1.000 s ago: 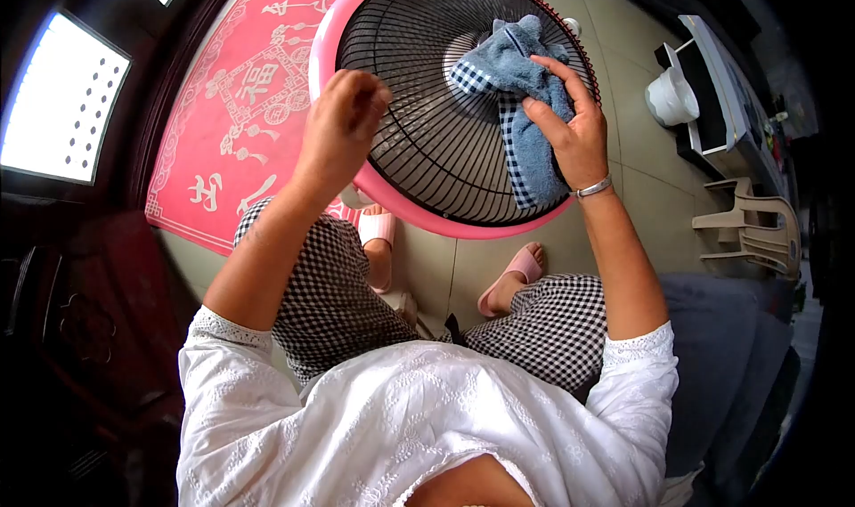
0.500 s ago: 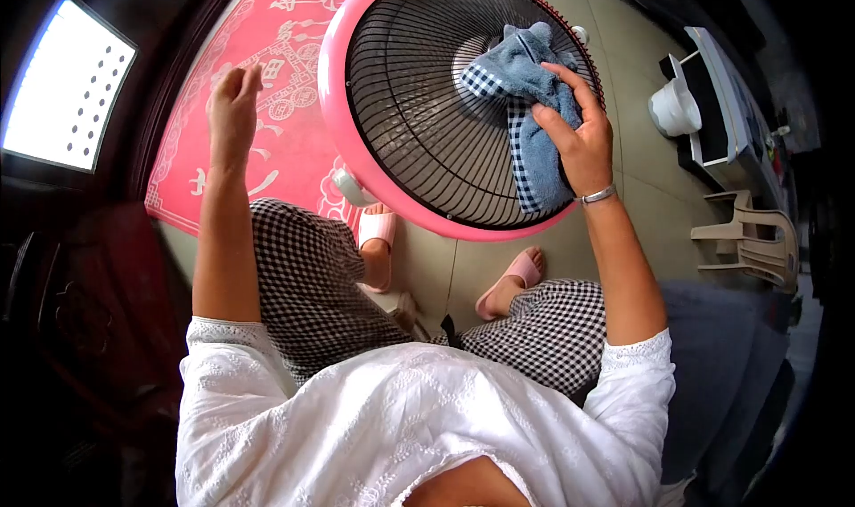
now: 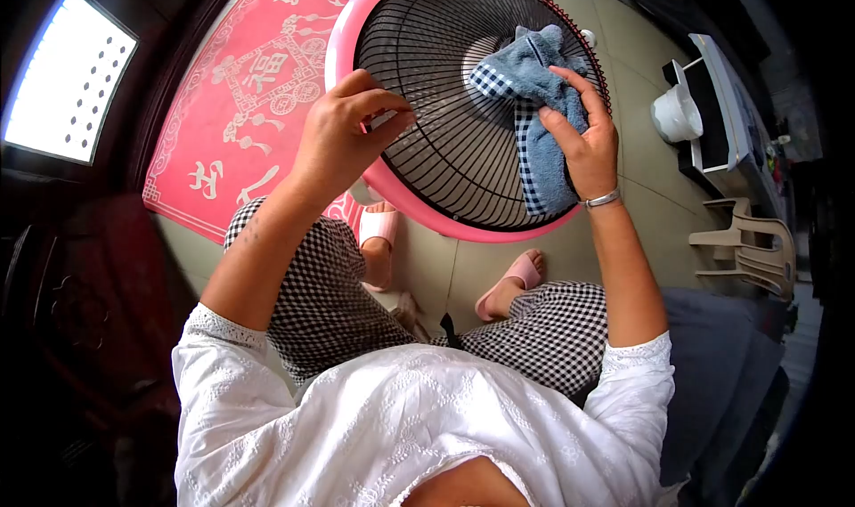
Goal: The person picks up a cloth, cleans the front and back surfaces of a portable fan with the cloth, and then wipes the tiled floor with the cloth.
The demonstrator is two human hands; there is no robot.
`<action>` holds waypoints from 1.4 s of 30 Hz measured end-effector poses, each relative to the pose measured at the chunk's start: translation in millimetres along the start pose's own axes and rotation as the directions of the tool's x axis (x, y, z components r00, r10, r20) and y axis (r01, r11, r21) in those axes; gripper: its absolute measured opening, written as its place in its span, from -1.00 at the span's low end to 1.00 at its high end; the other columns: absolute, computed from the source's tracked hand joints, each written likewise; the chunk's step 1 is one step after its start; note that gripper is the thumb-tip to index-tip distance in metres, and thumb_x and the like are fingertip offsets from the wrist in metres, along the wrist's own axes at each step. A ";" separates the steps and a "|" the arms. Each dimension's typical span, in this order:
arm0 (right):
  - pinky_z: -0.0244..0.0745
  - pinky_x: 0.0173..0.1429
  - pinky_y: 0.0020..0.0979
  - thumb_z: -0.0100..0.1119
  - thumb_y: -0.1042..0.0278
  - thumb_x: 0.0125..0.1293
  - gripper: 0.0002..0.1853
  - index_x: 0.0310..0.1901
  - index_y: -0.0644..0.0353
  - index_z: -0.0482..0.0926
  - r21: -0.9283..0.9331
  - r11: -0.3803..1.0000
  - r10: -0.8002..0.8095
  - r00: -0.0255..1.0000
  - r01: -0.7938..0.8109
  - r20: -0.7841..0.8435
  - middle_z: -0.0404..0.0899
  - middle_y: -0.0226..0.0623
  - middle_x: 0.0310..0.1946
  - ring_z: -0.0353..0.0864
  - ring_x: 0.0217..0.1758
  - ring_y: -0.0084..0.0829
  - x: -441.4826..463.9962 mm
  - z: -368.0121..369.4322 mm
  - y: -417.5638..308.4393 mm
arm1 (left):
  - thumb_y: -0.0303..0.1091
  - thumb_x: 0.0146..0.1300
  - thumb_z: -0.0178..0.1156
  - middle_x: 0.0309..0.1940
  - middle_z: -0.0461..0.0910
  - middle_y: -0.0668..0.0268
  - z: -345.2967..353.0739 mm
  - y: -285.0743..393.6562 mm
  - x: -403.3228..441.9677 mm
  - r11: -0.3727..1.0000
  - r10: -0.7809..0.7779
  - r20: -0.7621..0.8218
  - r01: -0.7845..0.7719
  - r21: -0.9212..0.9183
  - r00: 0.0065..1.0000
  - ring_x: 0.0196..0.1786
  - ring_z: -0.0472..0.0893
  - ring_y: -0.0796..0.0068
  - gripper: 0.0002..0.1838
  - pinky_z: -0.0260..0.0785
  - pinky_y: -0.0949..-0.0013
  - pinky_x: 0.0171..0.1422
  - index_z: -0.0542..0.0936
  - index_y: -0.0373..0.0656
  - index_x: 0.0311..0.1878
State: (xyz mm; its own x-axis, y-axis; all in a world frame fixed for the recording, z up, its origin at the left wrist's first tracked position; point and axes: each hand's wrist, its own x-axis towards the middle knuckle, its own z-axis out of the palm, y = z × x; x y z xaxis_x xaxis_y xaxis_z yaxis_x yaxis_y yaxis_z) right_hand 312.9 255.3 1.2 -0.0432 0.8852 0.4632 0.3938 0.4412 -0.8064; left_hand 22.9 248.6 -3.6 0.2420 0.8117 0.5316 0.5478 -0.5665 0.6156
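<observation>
A blue-grey plush cloth piece [image 3: 545, 164] with black-and-white checked trim lies over the black wire grille [image 3: 419, 142] of a round pink heater or fan. My right hand [image 3: 583, 146], a silver bracelet at its wrist, grips the cloth's right side between thumb and fingers. Over the pink rim [image 3: 343, 40] on the left, my left hand [image 3: 347, 129] hovers with thumb and forefinger pinched together, apart from the cloth. Whatever sits in that pinch is too small to make out.
Under the heater's left side lies a red mat [image 3: 267, 142] with pale lettering. My feet in pink slippers [image 3: 378, 227] rest on the tiled floor below it. To the right are a white pot [image 3: 677, 113], an open drawer unit [image 3: 717, 106] and a beige plastic chair [image 3: 753, 244].
My left hand has swung right and slightly down, from above the mat to the heater's rim, nearer the cloth. My right hand keeps its hold on the cloth.
</observation>
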 end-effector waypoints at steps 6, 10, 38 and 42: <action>0.44 0.16 -0.41 0.29 0.37 0.12 -0.56 0.09 0.15 0.56 -0.039 0.999 -0.012 1.000 0.012 0.000 0.63 -0.27 -0.02 0.60 0.03 -0.39 0.7 0.7 0.0 | -0.33 0.11 0.41 -0.38 0.56 0.37 12.7 5.1 5.5 0.974 0.040 0.034 -0.046 0.222 0.999 -0.38 0.59 0.47 -0.86 0.50 0.40 -0.29 0.72 -0.11 -0.27; 0.44 0.16 -0.41 0.28 0.36 0.12 -0.56 0.09 0.16 0.56 -0.049 0.997 -0.061 0.998 0.060 -0.007 0.62 -0.25 -0.03 0.61 0.02 -0.36 1.6 1.6 0.9 | -0.27 0.12 0.38 -0.37 0.57 0.34 15.5 9.3 9.2 0.937 0.005 0.059 -0.026 0.348 0.998 -0.36 0.62 0.39 -0.85 0.52 0.33 -0.25 0.72 -0.10 -0.28; 0.46 0.12 -0.37 0.29 0.38 0.08 -0.56 0.06 0.12 0.58 -0.077 0.994 -0.081 0.996 0.078 -0.026 0.59 -0.25 -0.08 0.60 -0.01 -0.30 0.5 6.0 0.3 | -0.49 -0.09 0.29 -0.47 0.58 0.28 25.7 15.1 11.3 0.907 0.037 0.054 -0.056 0.417 0.998 -0.47 0.62 0.30 -0.89 0.52 0.32 -0.35 0.57 -0.17 -0.44; 0.46 0.10 -0.37 0.30 0.38 0.07 -0.56 0.06 0.12 0.58 -0.102 0.991 -0.093 0.995 0.089 -0.035 0.60 -0.24 -0.09 0.60 -0.03 -0.30 1.1 6.5 -0.2 | -0.50 -0.09 0.29 -0.48 0.58 0.28 25.1 16.0 11.8 0.905 0.043 0.072 -0.069 0.420 0.997 -0.47 0.62 0.30 -0.89 0.52 0.31 -0.35 0.57 -0.18 -0.45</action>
State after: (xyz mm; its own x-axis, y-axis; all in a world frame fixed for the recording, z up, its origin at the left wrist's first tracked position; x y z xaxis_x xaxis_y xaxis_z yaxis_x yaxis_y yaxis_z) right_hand 306.8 257.1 -0.6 -0.0477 0.8346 0.5489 0.4796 0.5011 -0.7203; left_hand 54.6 252.7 -2.0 0.3219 0.7947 0.5146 0.8152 -0.5091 0.2761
